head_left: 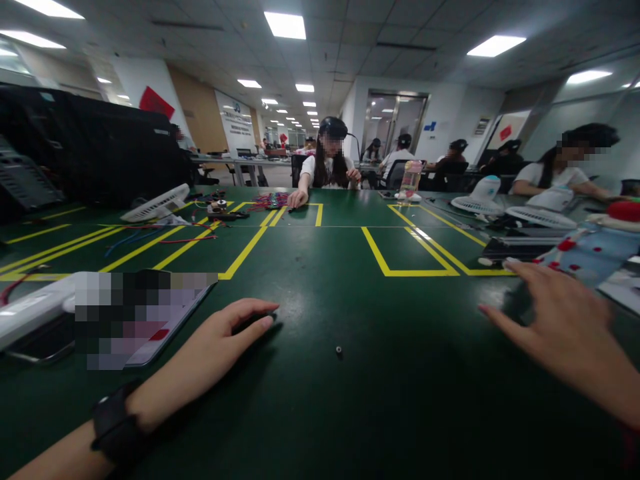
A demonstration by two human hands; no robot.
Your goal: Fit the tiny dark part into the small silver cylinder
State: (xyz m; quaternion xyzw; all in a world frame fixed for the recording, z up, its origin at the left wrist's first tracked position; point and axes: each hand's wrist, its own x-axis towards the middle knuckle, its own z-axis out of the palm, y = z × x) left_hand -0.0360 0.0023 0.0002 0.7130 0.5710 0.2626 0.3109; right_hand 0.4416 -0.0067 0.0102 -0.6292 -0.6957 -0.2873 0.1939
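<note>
My left hand (215, 350) lies on the dark green table (350, 413), fingers curled over a small dark object (253, 323) that is mostly hidden under them. A black band wraps that wrist. My right hand (560, 327) hovers at the right with its fingers spread, holding nothing, close to a dark flat item (515, 303) beneath the fingertips. A tiny screw-like part (339, 349) rests on the table between the two hands.
A phone (150, 320) and a white device (35, 307) lie at the left. Yellow tape lines (400, 257) mark the table. Small white fans (155, 203), wires (270, 200) and a bottle (411, 179) sit farther back. A person (327, 167) works opposite; others sit at the right.
</note>
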